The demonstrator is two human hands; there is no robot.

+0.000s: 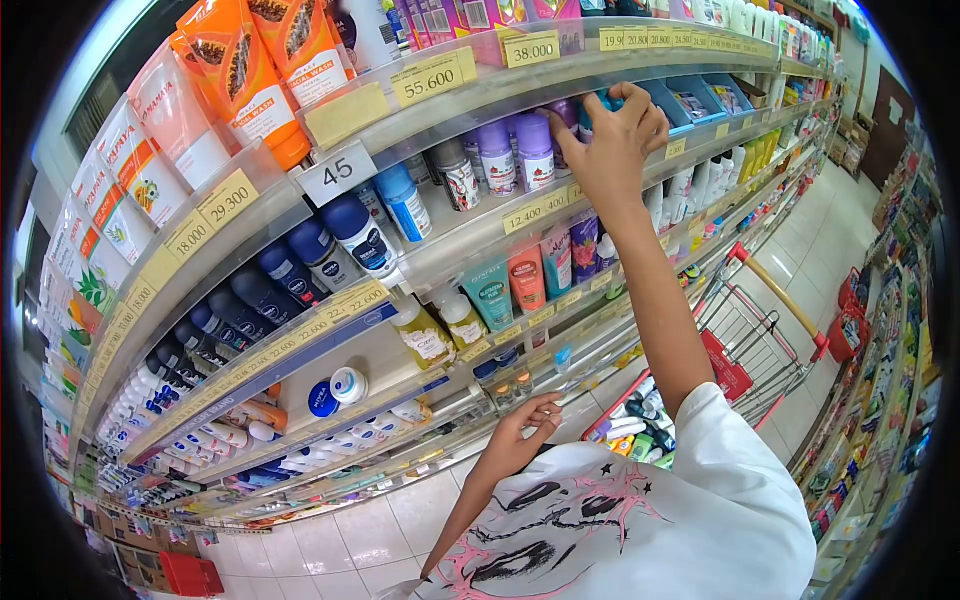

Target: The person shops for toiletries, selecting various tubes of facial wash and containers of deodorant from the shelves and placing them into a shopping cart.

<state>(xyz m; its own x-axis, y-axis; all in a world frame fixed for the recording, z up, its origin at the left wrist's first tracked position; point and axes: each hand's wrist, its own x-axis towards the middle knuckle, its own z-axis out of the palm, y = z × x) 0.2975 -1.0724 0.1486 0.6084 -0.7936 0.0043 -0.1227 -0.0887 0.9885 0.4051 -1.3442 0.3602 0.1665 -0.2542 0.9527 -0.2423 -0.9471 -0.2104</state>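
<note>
My right hand (612,145) reaches up to the middle shelf, its fingers curled around a teal-capped roll-on deodorant (597,103). Most of that bottle is hidden behind the fingers. Close to my thumb stand purple-capped roll-on deodorants (536,150), upright in a row. Farther left on the same shelf are a dark roll-on bottle (456,175) and a blue-capped one (403,202). Down in front of my shirt, my left hand (522,432) hangs with loosely bent fingers and holds nothing. It is apart from the lower shelves.
Orange facial wash tubes (240,75) stand at upper left above a price rail (215,210). Navy roll-on bottles (358,235) line the shelf below. To the right is a shopping cart (745,335) with a red-and-yellow handle. A basket of goods (640,425) lies partly behind my arm.
</note>
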